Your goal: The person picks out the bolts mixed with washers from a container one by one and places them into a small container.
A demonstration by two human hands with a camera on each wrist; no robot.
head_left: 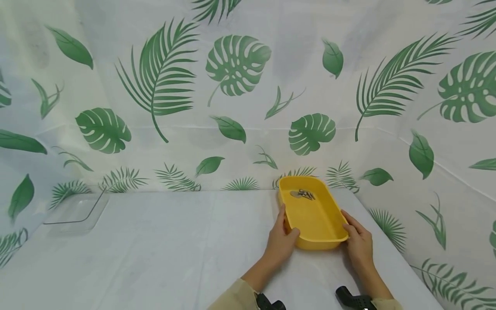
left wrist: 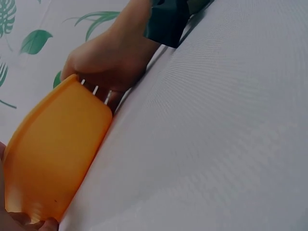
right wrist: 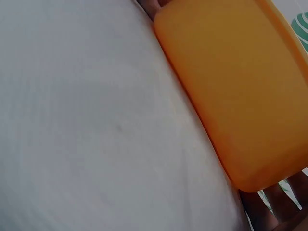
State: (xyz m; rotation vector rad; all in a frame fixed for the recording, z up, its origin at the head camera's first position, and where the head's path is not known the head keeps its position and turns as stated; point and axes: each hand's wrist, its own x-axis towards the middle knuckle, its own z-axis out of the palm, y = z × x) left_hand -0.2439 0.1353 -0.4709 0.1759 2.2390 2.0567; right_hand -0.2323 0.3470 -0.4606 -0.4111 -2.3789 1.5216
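A yellow rectangular tray (head_left: 315, 219) with rounded corners is at the right side of the white table, near its back edge. My left hand (head_left: 280, 239) grips its left side by the near corner, thumb over the rim. On the opposite side my right hand (head_left: 358, 241) grips the near right corner, its thumb at the rim too. Inside, toward the far end, lies a small cluster of dark and metallic pieces (head_left: 304, 194), too small to make out. Both wrist views show the tray's near wall (left wrist: 62, 144) close over the tabletop, with fingers (right wrist: 276, 204) around its corners.
A clear transparent container (head_left: 79, 215) with a dark rim line stands at the table's back left. White sheeting with green leaf prints (head_left: 236, 64) hangs behind and beside the white tabletop (head_left: 162, 249). Each wrist wears a black camera mount (head_left: 354, 299).
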